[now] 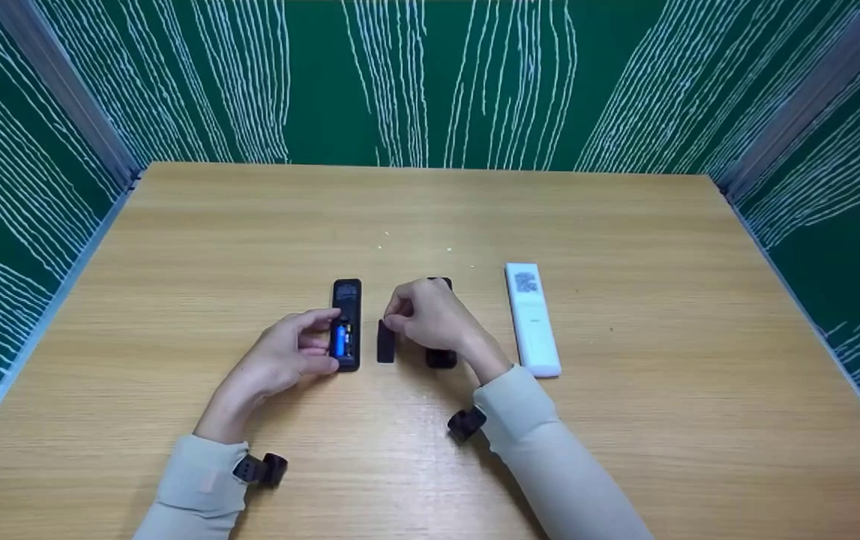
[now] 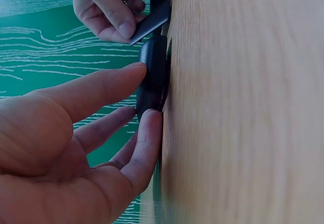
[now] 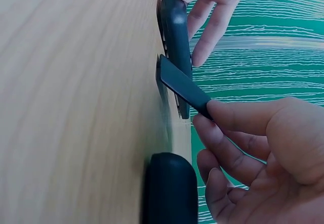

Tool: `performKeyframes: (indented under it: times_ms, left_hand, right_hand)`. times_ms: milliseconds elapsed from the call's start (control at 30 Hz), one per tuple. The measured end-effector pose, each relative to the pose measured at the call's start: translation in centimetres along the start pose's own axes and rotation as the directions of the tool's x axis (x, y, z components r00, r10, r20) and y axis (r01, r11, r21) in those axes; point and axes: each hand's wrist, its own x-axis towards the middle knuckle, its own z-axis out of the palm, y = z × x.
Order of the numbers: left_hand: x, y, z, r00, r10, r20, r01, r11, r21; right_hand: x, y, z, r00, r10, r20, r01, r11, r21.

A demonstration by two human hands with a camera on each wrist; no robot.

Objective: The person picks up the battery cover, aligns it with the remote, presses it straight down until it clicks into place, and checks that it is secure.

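A black remote control (image 1: 347,296) lies back side up on the table, its battery compartment uncovered and a blue battery (image 1: 340,341) showing inside. My left hand (image 1: 277,352) holds this remote along its left edge, thumb near the close end and a finger farther up. Between thumb and forefinger, my right hand (image 1: 433,315) pinches a thin black battery cover (image 3: 182,87). One end of the cover is tilted down toward the table, just right of the open remote. A second black remote (image 1: 441,360) lies partly hidden under my right hand and wrist.
A long white remote control (image 1: 533,322) with a printed square code lies to the right of my right hand. Small pale crumbs dot the wooden table (image 1: 430,202) beyond the hands. Green, white-streaked panels (image 1: 325,82) stand behind and along both sides.
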Motion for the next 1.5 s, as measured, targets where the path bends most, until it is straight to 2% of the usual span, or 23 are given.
performKeyframes:
  times_ms: [367,600,967,1500]
  left_hand:
    - [-0.18,0.14,0.05,1.0,0.012,0.003,-0.012,1.0,-0.008]
    - [-0.18,0.19,-0.01,0.999,0.031,0.009,-0.031,0.999,0.023]
    - [0.08,-0.08,-0.01,1.0,0.011,0.006,-0.011,1.0,0.02]
    - [-0.09,-0.08,0.04,1.0,0.018,0.002,-0.018,1.0,0.018]
  right_hand:
    - [0.04,0.06,0.03,1.0,-0.003,-0.005,0.004,1.0,0.014]
    - [0.02,0.12,0.02,0.999,-0.036,-0.032,0.036,0.999,0.011]
    - [0.04,0.04,0.09,0.999,-0.016,-0.038,0.017,0.999,0.038]
    - [0.03,-0.84,-0.54,0.999,0.0,-0.038,0.004,0.995,0.102]
